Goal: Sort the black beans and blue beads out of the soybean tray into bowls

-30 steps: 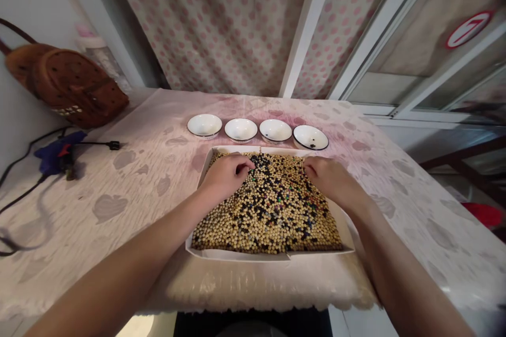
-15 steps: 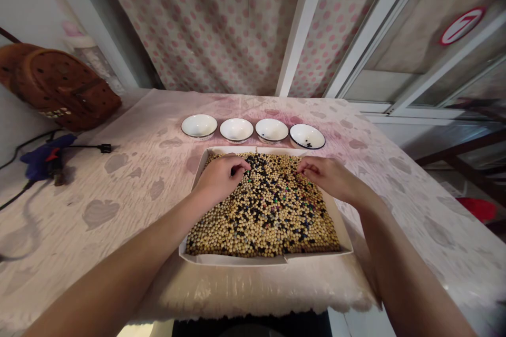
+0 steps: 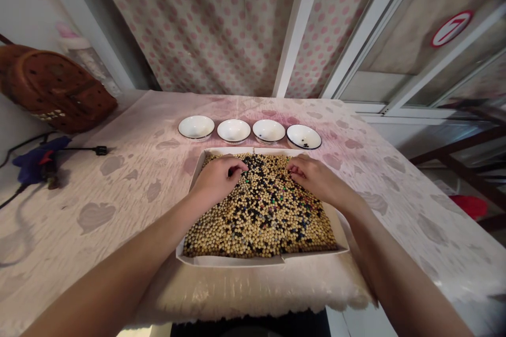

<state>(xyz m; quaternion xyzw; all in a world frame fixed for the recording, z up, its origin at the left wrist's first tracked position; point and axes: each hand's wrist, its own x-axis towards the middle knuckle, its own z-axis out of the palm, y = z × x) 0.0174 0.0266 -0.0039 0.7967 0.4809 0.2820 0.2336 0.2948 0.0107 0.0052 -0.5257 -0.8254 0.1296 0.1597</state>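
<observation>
A shallow white cardboard box [image 3: 237, 261] holds a thick layer of small round beads [image 3: 256, 216], mostly tan, mixed with many black ones and a few green, blue and reddish ones. Over the box's far left part is my left hand [image 3: 219, 178], thumb and forefinger pinched together just above the beads. My right hand [image 3: 316, 178] reaches over the far right side with its fingers curled together at the beads. Whatever either pinch holds is too small or hidden to make out. Behind the box stand several white bowls in a row; the rightmost bowl [image 3: 296, 132] contains a few black beads.
A patterned tablecloth [image 3: 146, 210] covers the table. On the left lie a blue glue gun [image 3: 37, 163] with a cord, a black plug [image 3: 101, 150] and a brown backpack [image 3: 65, 89]. A curtain [image 3: 197, 26] hangs behind the table; a red object [image 3: 468, 206] shows at the right.
My right hand has moved slightly left and inward over the beads. My left hand keeps its pinch at about the same spot. The whole view has shifted a little.
</observation>
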